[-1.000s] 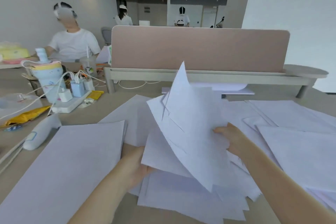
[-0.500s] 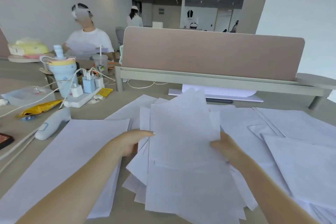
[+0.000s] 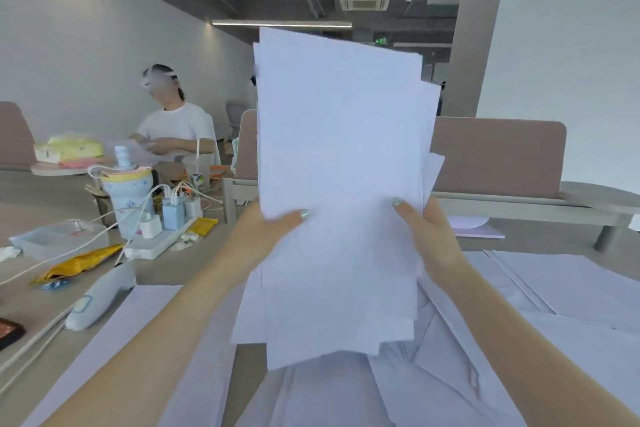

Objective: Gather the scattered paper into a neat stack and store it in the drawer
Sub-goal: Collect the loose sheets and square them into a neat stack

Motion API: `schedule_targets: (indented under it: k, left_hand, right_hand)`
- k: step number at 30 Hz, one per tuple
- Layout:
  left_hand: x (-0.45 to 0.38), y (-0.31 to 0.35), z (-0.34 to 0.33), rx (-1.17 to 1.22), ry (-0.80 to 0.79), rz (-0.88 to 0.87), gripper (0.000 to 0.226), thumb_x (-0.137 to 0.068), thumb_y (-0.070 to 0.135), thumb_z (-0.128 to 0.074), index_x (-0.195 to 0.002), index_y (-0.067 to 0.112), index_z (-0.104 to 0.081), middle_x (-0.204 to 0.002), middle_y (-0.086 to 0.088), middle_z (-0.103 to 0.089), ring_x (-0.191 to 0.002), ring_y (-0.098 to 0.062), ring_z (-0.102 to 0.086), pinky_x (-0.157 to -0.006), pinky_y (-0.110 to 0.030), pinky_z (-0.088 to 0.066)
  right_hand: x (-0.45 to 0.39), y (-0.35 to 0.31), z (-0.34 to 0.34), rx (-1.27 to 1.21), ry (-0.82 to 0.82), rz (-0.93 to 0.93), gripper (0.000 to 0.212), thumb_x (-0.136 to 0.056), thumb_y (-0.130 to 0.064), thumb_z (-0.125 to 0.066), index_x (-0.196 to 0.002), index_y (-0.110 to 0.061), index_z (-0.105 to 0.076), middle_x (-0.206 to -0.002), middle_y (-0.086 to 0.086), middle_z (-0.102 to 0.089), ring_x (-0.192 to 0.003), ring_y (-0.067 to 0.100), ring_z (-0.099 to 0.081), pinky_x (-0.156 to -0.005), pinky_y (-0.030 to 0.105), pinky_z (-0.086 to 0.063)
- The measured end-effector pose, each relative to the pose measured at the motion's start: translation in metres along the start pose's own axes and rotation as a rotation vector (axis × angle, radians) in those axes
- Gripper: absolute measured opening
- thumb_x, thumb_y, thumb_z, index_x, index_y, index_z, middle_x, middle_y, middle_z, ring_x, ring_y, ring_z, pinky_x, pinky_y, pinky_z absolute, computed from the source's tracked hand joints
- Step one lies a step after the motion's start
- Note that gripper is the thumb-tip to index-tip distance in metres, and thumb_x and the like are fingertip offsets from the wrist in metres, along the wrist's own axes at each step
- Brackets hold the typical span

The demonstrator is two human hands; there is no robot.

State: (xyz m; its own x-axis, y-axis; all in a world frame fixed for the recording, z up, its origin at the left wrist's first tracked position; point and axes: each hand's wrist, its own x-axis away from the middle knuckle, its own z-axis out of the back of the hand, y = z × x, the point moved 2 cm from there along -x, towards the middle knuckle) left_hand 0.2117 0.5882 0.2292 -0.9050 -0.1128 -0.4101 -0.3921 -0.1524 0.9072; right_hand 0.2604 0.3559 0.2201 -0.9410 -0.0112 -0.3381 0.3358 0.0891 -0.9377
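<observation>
From the head view, both hands hold a sheaf of white paper (image 3: 341,184) upright above the desk (image 3: 162,274), its sheets uneven, with edges and corners sticking out at the top, right side and bottom. The left hand (image 3: 266,236) grips the sheaf's left edge low down, thumb laid across the front sheet; the right hand (image 3: 427,232) grips the right edge at about the same height, thumb also on the front. The other fingers are hidden behind the paper. More loose sheets (image 3: 571,291) lie scattered flat on the desk under and to the right of the sheaf, and one large sheet (image 3: 114,347) lies at the left beneath the left forearm. To the left stand a pale blue bottle (image 3: 128,194), a power strip with chargers (image 3: 159,239), a yellow packet (image 3: 79,265) and a clear plastic box (image 3: 55,241). A pink divider panel (image 3: 498,156) rises behind the sheaf, and a person in a white shirt (image 3: 176,128) sits beyond it at the left.
</observation>
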Motion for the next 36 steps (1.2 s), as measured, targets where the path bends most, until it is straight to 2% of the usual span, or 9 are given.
schedule_targets:
  k: [5,9,16,19,22,27,30,34,36]
  left_hand:
    - [-0.005,0.011,0.013,0.159,0.021,-0.004,0.024,-0.081,0.033,-0.07,-0.101,0.041,-0.06,-0.1,0.025,-0.07,-0.103,-0.003,-0.062,-0.098,-0.034,-0.046]
    - [0.007,0.001,0.029,0.362,0.013,0.063,0.095,-0.056,0.06,-0.074,-0.14,0.031,-0.041,-0.134,0.008,-0.057,-0.123,-0.016,-0.055,-0.106,-0.047,-0.04]
    - [0.029,-0.02,0.012,0.309,0.051,0.147,0.014,-0.092,0.03,-0.054,-0.101,0.04,-0.056,-0.104,0.021,-0.063,-0.103,-0.003,-0.059,-0.091,-0.027,-0.045]
    - [0.029,-0.015,0.001,0.314,0.048,0.131,0.013,-0.087,0.031,-0.062,-0.099,0.036,-0.06,-0.105,0.016,-0.065,-0.104,-0.009,-0.061,-0.101,-0.035,-0.044]
    - [0.021,0.003,0.002,0.255,0.088,0.124,0.055,-0.054,0.06,-0.073,-0.102,0.036,-0.063,-0.112,0.012,-0.067,-0.109,-0.013,-0.062,-0.102,-0.039,-0.045]
    - [0.02,0.009,0.018,0.222,0.183,0.119,0.011,-0.084,0.049,-0.06,-0.092,0.042,-0.062,-0.103,0.02,-0.067,-0.099,-0.005,-0.064,-0.087,-0.033,-0.052]
    - [0.028,-0.008,0.022,0.17,0.183,0.13,0.015,-0.085,0.05,-0.058,-0.099,0.044,-0.058,-0.105,0.023,-0.064,-0.1,-0.001,-0.061,-0.083,-0.026,-0.047]
    - [0.042,-0.035,0.009,0.139,0.129,0.297,0.012,-0.085,0.048,-0.061,-0.09,0.037,-0.062,-0.097,0.015,-0.067,-0.089,-0.004,-0.064,-0.072,-0.022,-0.049]
    - [0.046,-0.04,-0.002,0.085,0.127,0.329,0.009,-0.088,0.037,-0.06,-0.08,0.034,-0.061,-0.08,0.016,-0.066,-0.069,0.004,-0.062,-0.055,-0.011,-0.049]
  right_hand:
    - [-0.003,-0.035,-0.023,-0.012,-0.066,0.19,0.029,-0.094,-0.021,-0.055,-0.122,-0.025,-0.054,-0.11,-0.014,-0.067,-0.095,-0.003,-0.065,-0.074,0.014,-0.052]
    - [0.002,-0.014,-0.022,-0.022,-0.046,0.111,0.034,-0.088,-0.031,-0.063,-0.12,-0.024,-0.058,-0.113,-0.009,-0.068,-0.102,0.009,-0.066,-0.085,0.03,-0.053]
    - [0.023,0.026,-0.014,0.074,-0.1,-0.115,0.015,-0.086,-0.035,-0.064,-0.091,-0.023,-0.07,-0.091,-0.016,-0.072,-0.088,0.003,-0.067,-0.076,0.024,-0.05]
    - [0.025,0.018,-0.016,0.047,-0.04,-0.118,0.011,-0.083,-0.034,-0.067,-0.082,-0.023,-0.069,-0.088,-0.012,-0.073,-0.077,0.003,-0.07,-0.066,0.021,-0.054]
    - [0.022,-0.001,-0.015,-0.033,-0.015,-0.082,0.014,-0.085,-0.035,-0.065,-0.088,-0.021,-0.069,-0.087,-0.011,-0.074,-0.075,0.003,-0.071,-0.06,0.017,-0.053]
    - [0.024,-0.005,-0.019,0.042,-0.052,0.001,0.011,-0.087,-0.033,-0.062,-0.087,-0.025,-0.068,-0.088,-0.016,-0.073,-0.077,-0.001,-0.069,-0.063,0.015,-0.051]
    - [0.031,0.012,-0.023,0.017,-0.097,-0.058,0.011,-0.088,-0.032,-0.06,-0.089,-0.025,-0.068,-0.085,-0.018,-0.074,-0.077,-0.003,-0.069,-0.061,0.012,-0.052]
    - [0.04,0.043,-0.024,0.064,-0.145,-0.21,0.019,-0.085,-0.037,-0.063,-0.101,-0.027,-0.065,-0.11,-0.008,-0.069,-0.097,0.008,-0.066,-0.083,0.028,-0.05]
    - [0.045,0.053,-0.025,0.137,-0.161,-0.282,0.02,-0.086,-0.036,-0.063,-0.103,-0.025,-0.065,-0.104,-0.003,-0.07,-0.089,0.011,-0.067,-0.068,0.026,-0.052]
